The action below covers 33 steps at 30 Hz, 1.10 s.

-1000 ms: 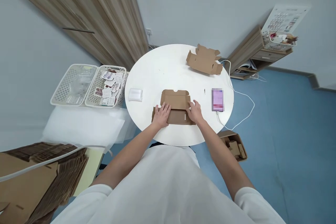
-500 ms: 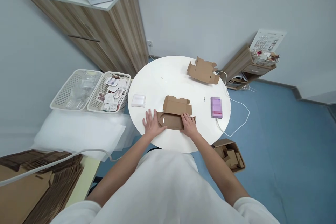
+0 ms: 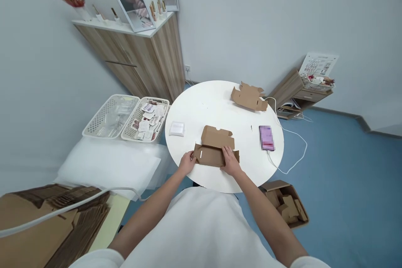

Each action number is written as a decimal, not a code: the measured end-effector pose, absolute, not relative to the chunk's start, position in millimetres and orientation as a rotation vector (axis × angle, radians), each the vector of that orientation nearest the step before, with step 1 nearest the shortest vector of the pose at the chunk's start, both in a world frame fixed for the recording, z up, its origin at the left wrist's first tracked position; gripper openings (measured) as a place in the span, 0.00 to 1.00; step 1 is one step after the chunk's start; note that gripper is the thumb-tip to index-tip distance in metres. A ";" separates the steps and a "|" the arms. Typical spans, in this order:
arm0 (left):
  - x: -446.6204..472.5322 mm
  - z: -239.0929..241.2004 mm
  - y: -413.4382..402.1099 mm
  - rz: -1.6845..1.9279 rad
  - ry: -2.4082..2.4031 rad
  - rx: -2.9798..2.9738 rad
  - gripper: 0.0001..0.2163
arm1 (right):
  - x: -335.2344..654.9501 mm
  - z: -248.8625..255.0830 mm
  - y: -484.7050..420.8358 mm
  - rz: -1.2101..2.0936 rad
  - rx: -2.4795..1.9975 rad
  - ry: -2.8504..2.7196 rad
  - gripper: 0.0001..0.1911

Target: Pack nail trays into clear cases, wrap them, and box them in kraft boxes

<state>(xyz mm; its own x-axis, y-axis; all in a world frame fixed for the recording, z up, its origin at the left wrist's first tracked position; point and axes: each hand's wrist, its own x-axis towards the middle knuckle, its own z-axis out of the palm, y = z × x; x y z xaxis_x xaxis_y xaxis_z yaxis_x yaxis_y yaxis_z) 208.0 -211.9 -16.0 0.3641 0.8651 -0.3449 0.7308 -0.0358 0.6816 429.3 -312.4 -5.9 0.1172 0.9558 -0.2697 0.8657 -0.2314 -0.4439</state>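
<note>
A brown cardboard box (image 3: 211, 156) lies partly folded near the front edge of the round white table, its lid panel (image 3: 217, 137) spread toward the far side. At its left end my left hand (image 3: 187, 163) is closed, fingers curled on the side flap. My right hand (image 3: 231, 161) rests across the right part of the box, its fingers stretched toward the fold and its thumb near the front edge. Left of the box lies a small stack of clear plastic sleeves or film (image 3: 176, 129); I cannot tell which.
On the white table (image 3: 201, 104) are another unfolded cardboard box (image 3: 249, 96) and a phone (image 3: 266, 138) with a white cable. To the left stand two white baskets (image 3: 125, 136), one with cards, and flattened cardboard (image 3: 34, 222). An open carton (image 3: 287, 203) with cardboard sits on the floor at right.
My left hand has gone from spread fingers beside the box to curled fingers on its left flap. My right hand stays on the box. The camera view has tilted up and shifted left.
</note>
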 end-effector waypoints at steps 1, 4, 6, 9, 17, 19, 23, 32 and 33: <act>207.7 -13.1 -211.3 0.209 1.388 1.806 0.15 | 427.9 -5.7 -311.8 0.761 -2.212 -1.819 0.52; 210.0 -3.9 -212.4 0.192 1.327 1.804 0.12 | 423.3 -5.5 -310.0 0.768 -2.200 -1.836 0.52; 213.9 1.9 -215.9 0.177 1.287 1.821 0.12 | 419.2 -6.5 -309.0 0.774 -2.197 -1.843 0.52; 218.5 7.8 -222.8 0.196 1.302 1.844 0.18 | 412.4 -9.1 -308.3 0.781 -2.229 -1.811 0.54; 212.2 6.0 -219.4 0.142 1.330 1.859 0.16 | 406.7 0.6 -311.3 0.924 -2.114 -1.809 0.59; 211.6 4.3 -215.7 0.076 1.351 1.877 0.14 | 407.5 4.6 -312.6 0.968 -2.082 -1.821 0.59; 210.5 2.6 -213.1 -0.081 1.356 1.961 0.13 | 408.0 7.4 -313.6 0.991 -2.085 -1.836 0.60; 213.4 -3.8 -219.9 -0.242 1.396 1.966 0.13 | 408.4 12.1 -306.6 1.026 -2.127 -1.882 0.62; 214.6 -4.7 -219.7 -0.258 1.407 1.964 0.13 | 408.3 12.8 -306.7 1.029 -2.126 -1.891 0.62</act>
<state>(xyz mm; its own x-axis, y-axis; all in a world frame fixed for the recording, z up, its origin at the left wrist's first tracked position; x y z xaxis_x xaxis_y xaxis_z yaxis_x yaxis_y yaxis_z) 214.6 -219.7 -4.7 0.3912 0.7529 -0.5293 0.8918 -0.1680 0.4202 408.3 -306.7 12.8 -0.0089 0.9148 -0.4037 0.8359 -0.2148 -0.5050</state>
